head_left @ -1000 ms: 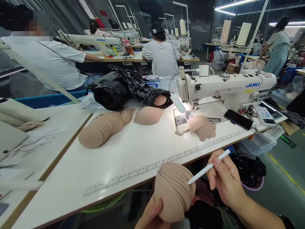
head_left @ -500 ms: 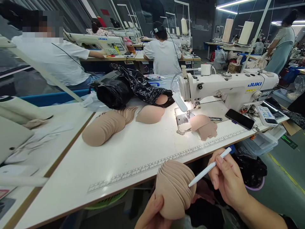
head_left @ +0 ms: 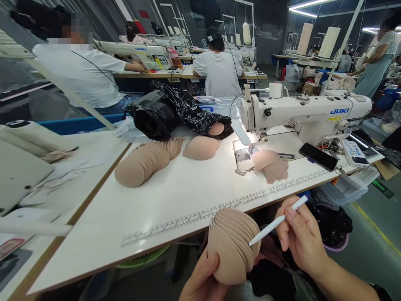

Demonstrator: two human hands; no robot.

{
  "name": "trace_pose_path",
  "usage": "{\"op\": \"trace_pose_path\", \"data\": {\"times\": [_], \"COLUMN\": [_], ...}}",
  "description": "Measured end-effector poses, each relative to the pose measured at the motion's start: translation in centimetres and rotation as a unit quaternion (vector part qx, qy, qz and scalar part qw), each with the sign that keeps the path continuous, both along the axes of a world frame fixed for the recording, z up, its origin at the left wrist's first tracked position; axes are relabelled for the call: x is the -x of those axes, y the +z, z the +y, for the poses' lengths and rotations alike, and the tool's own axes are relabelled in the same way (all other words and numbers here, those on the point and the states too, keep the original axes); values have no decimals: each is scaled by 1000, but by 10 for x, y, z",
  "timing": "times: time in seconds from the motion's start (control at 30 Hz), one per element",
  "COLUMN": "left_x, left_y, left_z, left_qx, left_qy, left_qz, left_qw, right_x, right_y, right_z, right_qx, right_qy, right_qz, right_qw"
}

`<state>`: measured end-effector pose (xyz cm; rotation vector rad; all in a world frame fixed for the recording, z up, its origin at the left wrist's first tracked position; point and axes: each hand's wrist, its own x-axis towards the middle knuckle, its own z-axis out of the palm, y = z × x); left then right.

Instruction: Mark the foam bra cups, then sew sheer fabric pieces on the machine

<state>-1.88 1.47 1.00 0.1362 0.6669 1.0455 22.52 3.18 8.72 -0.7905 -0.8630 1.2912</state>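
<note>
A fanned stack of beige bra cups (head_left: 233,246) is gripped in my left hand (head_left: 203,276) at the table's front edge, thumb on the nearest cup. My right hand (head_left: 300,238) is closed round a white pen (head_left: 278,221), whose tip points down at the edges of the stacked cups; whether it touches them I cannot tell. On the table lie another overlapping row of beige cups (head_left: 140,164) and a single cup (head_left: 201,148). Cut beige pieces (head_left: 272,165) rest beside the needle plate of the sewing machine (head_left: 303,113).
Black plastic bags (head_left: 159,117) lie at the table's back. A phone (head_left: 318,156) and small snips (head_left: 286,156) are at the right. A printed ruler (head_left: 200,217) runs along the front edge. Co-workers (head_left: 219,67) sit at machines beyond.
The whole view has shifted slightly, so the table appears further right. The pen tip has stayed close to the cup edges, and both hands keep their hold.
</note>
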Motion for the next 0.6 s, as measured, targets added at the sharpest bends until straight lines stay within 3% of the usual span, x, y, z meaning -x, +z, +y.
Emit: {"op": "trace_pose_path", "data": {"times": [0.13, 0.27, 0.6], "left_x": [4, -1, -28], "left_y": [-5, 1, 49], "left_z": [-1, 0, 2], "left_qx": [-3, -2, 27], "left_qy": [-1, 1, 39], "left_qz": [5, 4, 59], "left_qw": [1000, 1000, 997], "right_x": [1, 2, 2], "right_y": [0, -1, 0], "right_z": [-1, -2, -4], "right_qx": [-11, -15, -10], "right_qy": [-1, -3, -3], "right_qz": [13, -4, -19], "right_qw": [1000, 1000, 1000]}}
